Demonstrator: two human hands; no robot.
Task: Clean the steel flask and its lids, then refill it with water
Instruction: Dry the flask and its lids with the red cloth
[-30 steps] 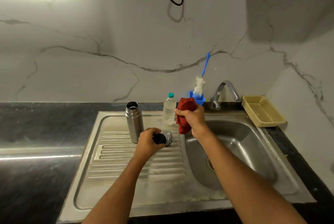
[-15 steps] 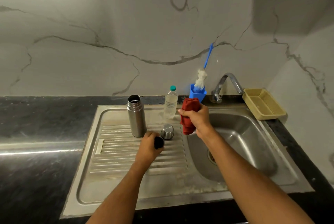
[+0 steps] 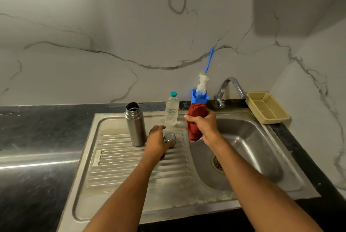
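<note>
The open steel flask stands upright on the ribbed drainboard. Just right of it my left hand curls round the small steel cap, which sits on the drainboard. A dark bit of the black inner lid shows under the heel of that hand. My right hand grips a bunched red cloth above the left rim of the sink basin.
A clear plastic water bottle with a green cap stands behind the steel cap. A blue holder with a bottle brush, the tap and a beige basket line the back. Dark counter lies at left.
My left hand had the black lid in its fingers; it has moved forward onto the steel cap, and the lid now lies under its heel. My right hand has stayed put with the cloth.
</note>
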